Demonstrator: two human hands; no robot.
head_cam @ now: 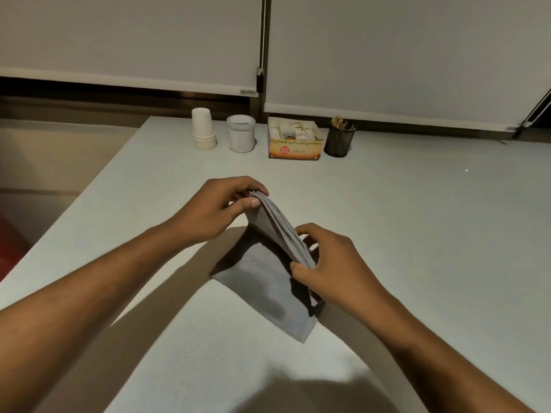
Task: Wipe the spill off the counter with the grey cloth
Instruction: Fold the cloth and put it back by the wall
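Head view shows the right hand (334, 263) and the left hand (220, 210) each pinching the raised top fold of the grey cloth (268, 281), whose lower part lies on the table (432, 234) between them. It looks light, soft and floppy, so a bunched grip at the fold should hold better than one at a loose corner. No spill is visible beyond the hands.

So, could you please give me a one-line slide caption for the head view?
Both hands, left hand and right hand, lift the folded grey cloth by one edge off the white counter.
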